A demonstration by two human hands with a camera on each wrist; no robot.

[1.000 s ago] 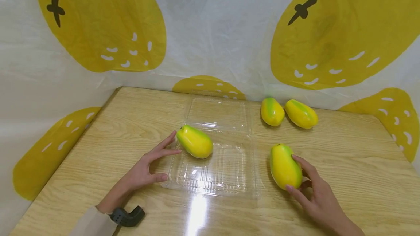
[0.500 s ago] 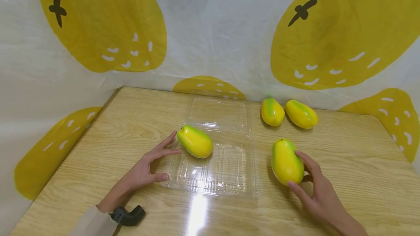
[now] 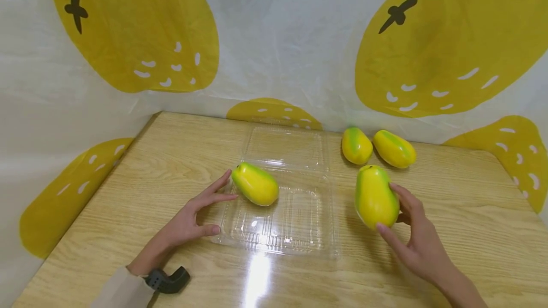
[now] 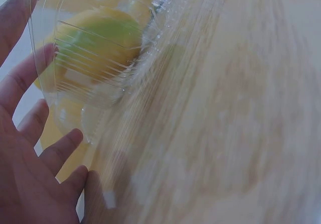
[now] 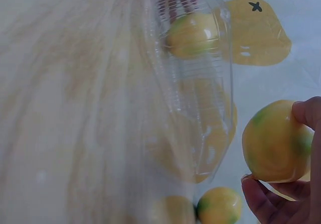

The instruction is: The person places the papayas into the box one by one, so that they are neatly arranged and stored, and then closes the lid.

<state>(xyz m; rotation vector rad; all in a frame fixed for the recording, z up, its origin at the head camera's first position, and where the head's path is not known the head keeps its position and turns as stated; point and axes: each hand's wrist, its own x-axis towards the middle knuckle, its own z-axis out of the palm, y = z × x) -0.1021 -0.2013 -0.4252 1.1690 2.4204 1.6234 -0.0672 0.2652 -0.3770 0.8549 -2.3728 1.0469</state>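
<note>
My right hand (image 3: 419,232) grips a yellow-green papaya (image 3: 376,197) between thumb and fingers, raised off the table to the right of a clear plastic clamshell box (image 3: 299,246). The right wrist view also shows this papaya (image 5: 275,141) with fingertips on both sides. Inside the box, toward its left side, lies another papaya (image 3: 256,184). My left hand (image 3: 188,217) stays at the box's left edge, fingers spread and fairly straight. Seen from the left wrist, the fingers (image 4: 62,151) are beside the clear wall, with the papaya (image 4: 98,45) showing through it.
The box's lid (image 3: 284,146) lies folded back toward the rear. Two more papayas, one at left (image 3: 357,146) and one at right (image 3: 394,149), rest near the back of the wooden table (image 3: 479,213). A fruit-printed cloth (image 3: 282,37) hangs behind the table.
My right hand has lifted the papaya and carried it slightly away from me, toward the two at the back. The left hand and the box have stayed where they were.
</note>
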